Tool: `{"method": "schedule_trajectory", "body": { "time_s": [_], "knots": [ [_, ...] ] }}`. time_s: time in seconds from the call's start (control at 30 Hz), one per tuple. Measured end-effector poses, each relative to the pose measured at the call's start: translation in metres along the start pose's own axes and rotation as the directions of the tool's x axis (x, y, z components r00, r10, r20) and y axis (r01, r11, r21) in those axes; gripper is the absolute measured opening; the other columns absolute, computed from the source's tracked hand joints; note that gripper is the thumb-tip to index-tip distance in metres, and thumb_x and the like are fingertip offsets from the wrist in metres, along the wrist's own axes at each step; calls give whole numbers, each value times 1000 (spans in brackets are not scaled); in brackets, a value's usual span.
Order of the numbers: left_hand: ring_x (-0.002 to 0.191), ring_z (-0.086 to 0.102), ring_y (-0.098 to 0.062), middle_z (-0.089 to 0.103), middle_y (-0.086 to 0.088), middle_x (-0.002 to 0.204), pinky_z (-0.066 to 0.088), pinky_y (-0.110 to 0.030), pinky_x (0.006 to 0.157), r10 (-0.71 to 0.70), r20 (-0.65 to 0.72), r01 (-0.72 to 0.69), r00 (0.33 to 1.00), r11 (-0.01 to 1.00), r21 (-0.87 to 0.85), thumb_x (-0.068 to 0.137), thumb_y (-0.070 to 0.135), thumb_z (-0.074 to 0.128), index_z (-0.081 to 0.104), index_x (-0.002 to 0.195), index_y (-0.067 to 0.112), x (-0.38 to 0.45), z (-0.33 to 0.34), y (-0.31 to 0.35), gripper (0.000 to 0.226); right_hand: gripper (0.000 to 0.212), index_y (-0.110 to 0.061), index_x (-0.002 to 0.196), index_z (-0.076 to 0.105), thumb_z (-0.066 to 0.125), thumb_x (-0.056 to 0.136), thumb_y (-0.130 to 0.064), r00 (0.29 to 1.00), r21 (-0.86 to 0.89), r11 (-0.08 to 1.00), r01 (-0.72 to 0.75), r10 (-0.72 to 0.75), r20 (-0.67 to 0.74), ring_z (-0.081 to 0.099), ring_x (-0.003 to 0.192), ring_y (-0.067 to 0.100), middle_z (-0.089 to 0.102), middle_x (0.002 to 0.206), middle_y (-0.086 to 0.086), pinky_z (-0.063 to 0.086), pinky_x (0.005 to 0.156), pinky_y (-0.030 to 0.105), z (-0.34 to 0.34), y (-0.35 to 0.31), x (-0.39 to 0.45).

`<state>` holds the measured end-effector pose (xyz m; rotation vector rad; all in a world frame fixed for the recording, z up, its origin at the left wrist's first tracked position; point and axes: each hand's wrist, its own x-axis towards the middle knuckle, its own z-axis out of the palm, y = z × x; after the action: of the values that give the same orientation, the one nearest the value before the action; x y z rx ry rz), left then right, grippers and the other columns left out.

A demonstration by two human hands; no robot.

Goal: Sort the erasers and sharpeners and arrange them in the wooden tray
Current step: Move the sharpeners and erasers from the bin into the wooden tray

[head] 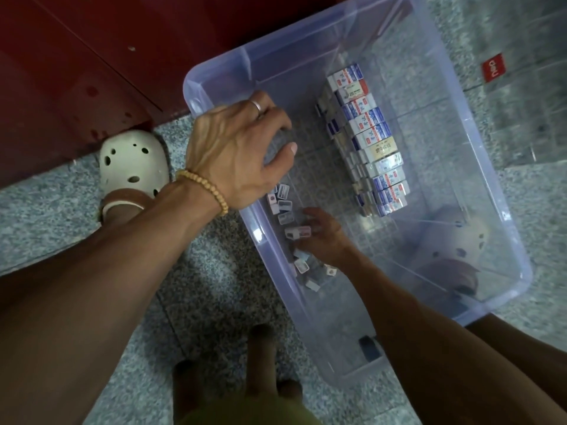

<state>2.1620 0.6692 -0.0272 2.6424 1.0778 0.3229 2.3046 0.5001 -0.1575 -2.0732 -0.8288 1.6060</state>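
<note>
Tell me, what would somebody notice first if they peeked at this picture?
Probably the big clear plastic bin on the speckled floor, with a neat row of boxed erasers along its middle. Then the two hands: the left hand holds the bin's rim, and the right hand is among the little sharpeners by the near wall.

One clear plastic bin is holding roughly ten boxed erasers in the top row, more underneath, and about a dozen small sharpeners, some blurred. Two hands are showing.
</note>
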Motion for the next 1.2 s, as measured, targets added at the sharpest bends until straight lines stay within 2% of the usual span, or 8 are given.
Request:
{"method": "schedule_trajectory", "body": {
  "time_s": [0.13,0.23,0.33,0.47,0.6,0.8,1.03,1.2],
  "knots": [
    [77,62,-25,62,-3,103,30,-29,66,-11,-8,11,1000,1000,14,92,46,45,65,105,17,0,-1,1,38,76,-15,130,49,90,65,-12,981,-420,907,-10,91,173,62,101,21,57,114,1,52,84,30,-16,20,-19],
    [75,62,-24,62,-3,102,29,-29,66,-6,-18,6,1000,1000,-2,92,45,45,65,104,16,0,0,2,37,73,-10,127,49,91,67,-11,929,-525,851,3,192,316,59,97,17,57,106,0,46,81,25,-15,25,-23],
    [74,61,-25,62,-4,101,30,-29,67,-12,-31,11,999,1000,-10,92,44,46,66,102,16,0,-1,2,36,62,-8,124,51,83,72,4,915,-449,893,-42,214,341,60,88,14,58,96,-3,48,73,21,-3,24,-25],
    [75,61,-26,62,-4,100,28,-29,67,-11,-47,11,999,1000,-7,91,43,48,66,101,16,-1,-1,3,34,46,-17,96,52,68,75,20,948,-158,973,-171,206,243,66,77,22,62,87,5,61,67,41,7,21,-24],
    [74,60,-26,62,-4,100,28,-29,67,-17,-45,16,999,1000,-11,90,42,48,66,102,15,-2,-1,2,34,43,-18,101,59,65,79,19,977,105,975,-196,185,106,64,87,31,62,95,6,57,79,55,11,3,-10],
    [74,59,-25,61,-3,99,28,-29,69,-33,-39,32,999,999,-13,90,42,49,65,103,16,-2,-1,3,34,63,-13,138,45,69,84,10,980,106,975,-196,191,57,57,89,15,56,103,-2,47,63,14,5,7,-16],
    [71,60,-23,63,-3,98,35,-29,67,-24,-19,24,1000,1000,-10,88,39,53,67,101,15,0,-2,4,30,47,1,130,48,62,87,14,983,289,953,-97,137,-121,59,73,9,67,103,18,49,61,18,28,-31,9],
    [73,61,-22,63,-2,99,31,-27,68,-43,-12,43,999,999,9,87,38,53,67,101,17,0,-2,5,28,63,-9,137,40,66,84,14,971,311,944,113,-38,-238,59,79,5,57,94,-1,53,64,14,23,-45,22]
  ]
}}
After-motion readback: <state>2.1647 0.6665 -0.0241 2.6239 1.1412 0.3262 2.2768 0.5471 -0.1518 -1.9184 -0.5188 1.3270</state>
